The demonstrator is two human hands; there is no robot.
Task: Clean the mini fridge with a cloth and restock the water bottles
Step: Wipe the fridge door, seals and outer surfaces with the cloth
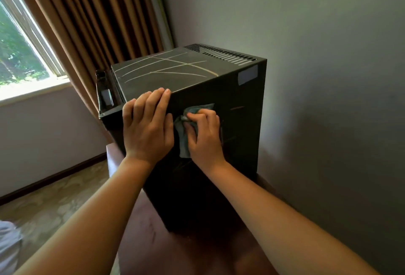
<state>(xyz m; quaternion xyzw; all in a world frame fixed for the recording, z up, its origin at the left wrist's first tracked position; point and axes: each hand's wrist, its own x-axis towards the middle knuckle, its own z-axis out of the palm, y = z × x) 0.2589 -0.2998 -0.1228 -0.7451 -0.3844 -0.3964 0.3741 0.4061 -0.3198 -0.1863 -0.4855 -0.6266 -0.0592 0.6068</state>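
A black mini fridge (236, 121) stands on a dark wooden surface, its side panel turned toward me and pale streaks crossing its top. My left hand (146, 125) rests flat on the upper near corner, fingers hooked over the top edge. My right hand (203, 134) presses a crumpled blue-grey cloth (184, 141) against the side panel, just right of the left hand. The fridge door is at the left, seen edge-on and slightly ajar. No water bottles are in view.
The fridge sits on a reddish-brown wooden cabinet top (140, 231) close to a grey wall (328, 99) on the right. Brown curtains (94, 22) and a bright window (19, 51) are at the left. Patterned carpet (48, 204) lies below left.
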